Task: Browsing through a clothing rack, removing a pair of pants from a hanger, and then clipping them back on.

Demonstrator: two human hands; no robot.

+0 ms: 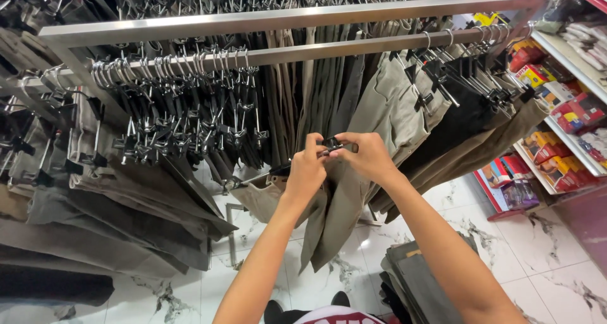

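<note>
Khaki trousers (335, 210) hanging from a black clip hanger (332, 146), held up just in front of the metal rail (354, 46). Left hand (306, 169) pinching the hanger's left end together with the waistband, fingers pressed together. Right hand (367, 156) pinching the clip at the hanger's right end, fingertips closed on it. Behind, on the rail, rows of dark and beige trousers on clip hangers. Below the rail, white marble floor (544, 261) and a stack of folded trousers (417, 280). Right of the rail, shelves (569, 58) of colourful boxes.
</note>
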